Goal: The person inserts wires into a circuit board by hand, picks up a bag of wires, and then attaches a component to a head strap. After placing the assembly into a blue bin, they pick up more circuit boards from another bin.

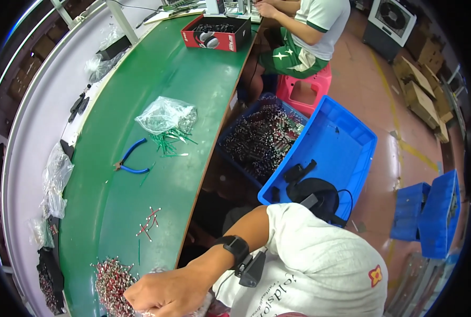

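Note:
My right hand (166,291) is at the lower edge, with a dark watch-like band on its wrist. Its back faces up and its fingers curl under, closed; whatever they grip is hidden. Right beside it lies a heap of small red and silver wire-like pieces (114,285) on the green tabletop (164,222). Some clear or whitish plastic (206,305) shows next to the hand. A few loose red pieces with silver ends (150,224) lie farther up. My left hand is not in view.
Blue-handled pliers (132,158) and a clear bag with green strips (166,117) lie farther along the table. A red box (214,42) stands beyond, near a seated person. Beside the table are a blue bin of parts (262,137) and a tilted blue crate (346,137).

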`<action>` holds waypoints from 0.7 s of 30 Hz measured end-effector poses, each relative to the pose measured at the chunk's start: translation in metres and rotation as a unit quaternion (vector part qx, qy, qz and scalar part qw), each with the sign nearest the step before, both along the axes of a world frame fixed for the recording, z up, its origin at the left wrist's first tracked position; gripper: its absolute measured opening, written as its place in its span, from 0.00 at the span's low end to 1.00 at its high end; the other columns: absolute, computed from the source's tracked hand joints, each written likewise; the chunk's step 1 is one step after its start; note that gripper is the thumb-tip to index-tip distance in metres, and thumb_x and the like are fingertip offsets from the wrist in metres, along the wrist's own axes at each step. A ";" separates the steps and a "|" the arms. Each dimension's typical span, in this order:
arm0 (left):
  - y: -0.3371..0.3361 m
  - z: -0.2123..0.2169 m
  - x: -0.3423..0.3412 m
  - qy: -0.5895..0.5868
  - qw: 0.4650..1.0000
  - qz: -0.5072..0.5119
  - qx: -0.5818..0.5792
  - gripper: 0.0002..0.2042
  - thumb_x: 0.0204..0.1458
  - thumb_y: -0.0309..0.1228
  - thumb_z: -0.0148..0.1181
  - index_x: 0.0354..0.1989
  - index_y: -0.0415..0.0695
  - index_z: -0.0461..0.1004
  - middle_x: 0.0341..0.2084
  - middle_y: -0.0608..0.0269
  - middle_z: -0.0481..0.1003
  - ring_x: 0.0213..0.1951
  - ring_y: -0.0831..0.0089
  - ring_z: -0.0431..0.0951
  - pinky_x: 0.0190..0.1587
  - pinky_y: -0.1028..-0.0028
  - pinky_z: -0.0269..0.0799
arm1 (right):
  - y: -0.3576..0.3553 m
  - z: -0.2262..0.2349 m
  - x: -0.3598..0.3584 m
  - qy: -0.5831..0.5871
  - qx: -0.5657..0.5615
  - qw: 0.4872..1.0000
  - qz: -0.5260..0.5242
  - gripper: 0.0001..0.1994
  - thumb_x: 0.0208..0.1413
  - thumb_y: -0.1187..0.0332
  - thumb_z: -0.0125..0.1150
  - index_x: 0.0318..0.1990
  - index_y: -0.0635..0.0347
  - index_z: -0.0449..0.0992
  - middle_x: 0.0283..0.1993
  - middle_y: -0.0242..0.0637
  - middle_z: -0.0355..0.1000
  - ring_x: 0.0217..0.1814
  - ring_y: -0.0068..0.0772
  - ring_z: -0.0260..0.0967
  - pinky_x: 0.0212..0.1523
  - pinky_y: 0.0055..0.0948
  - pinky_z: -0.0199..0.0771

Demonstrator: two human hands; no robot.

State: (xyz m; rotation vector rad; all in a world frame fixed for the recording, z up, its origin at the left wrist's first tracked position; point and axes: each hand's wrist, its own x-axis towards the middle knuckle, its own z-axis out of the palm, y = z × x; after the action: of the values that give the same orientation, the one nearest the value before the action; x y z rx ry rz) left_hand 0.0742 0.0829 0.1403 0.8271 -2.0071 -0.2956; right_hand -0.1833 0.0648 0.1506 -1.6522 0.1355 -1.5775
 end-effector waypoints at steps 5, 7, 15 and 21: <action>0.008 0.020 0.040 -0.060 0.996 -0.062 0.011 0.19 0.49 0.35 0.63 0.48 0.40 0.73 0.41 0.45 0.74 0.41 0.60 0.74 0.47 0.60 0.65 | 0.011 0.023 -0.028 -0.001 0.187 0.966 0.178 0.13 0.49 0.67 0.56 0.19 0.68 0.66 0.20 0.37 0.60 0.23 0.26 0.63 0.23 0.29 0.60; 0.012 0.034 0.031 -0.082 0.983 -0.157 0.045 0.20 0.52 0.36 0.60 0.51 0.39 0.73 0.45 0.44 0.74 0.45 0.57 0.73 0.50 0.59 0.66 | 0.007 0.018 -0.037 0.036 0.137 0.969 0.200 0.14 0.59 0.68 0.51 0.24 0.68 0.63 0.26 0.40 0.58 0.30 0.37 0.59 0.33 0.33 0.59; -0.007 0.017 -0.074 0.151 0.988 -0.020 0.022 0.07 0.39 0.23 0.61 0.17 0.36 0.67 0.17 0.54 0.71 0.17 0.72 0.68 0.21 0.78 0.61 | -0.012 0.032 -0.082 0.068 0.270 0.960 0.018 0.11 0.58 0.70 0.53 0.26 0.67 0.72 0.30 0.37 0.67 0.29 0.25 0.65 0.32 0.24 0.65; 0.016 -0.021 -0.045 0.212 0.955 0.019 0.209 0.05 0.46 0.22 0.56 0.22 0.34 0.72 0.23 0.53 0.74 0.22 0.73 0.71 0.25 0.79 0.65 | -0.102 0.058 -0.140 0.089 0.272 0.954 -0.088 0.11 0.58 0.68 0.51 0.27 0.65 0.72 0.25 0.34 0.69 0.27 0.23 0.65 0.29 0.24 0.67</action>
State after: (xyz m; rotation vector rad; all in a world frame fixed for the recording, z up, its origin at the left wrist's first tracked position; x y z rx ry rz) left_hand 0.0293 0.0991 0.1197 0.9653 -1.5415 -0.8236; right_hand -0.3234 -0.0374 0.2089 -1.3598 0.7621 -1.3511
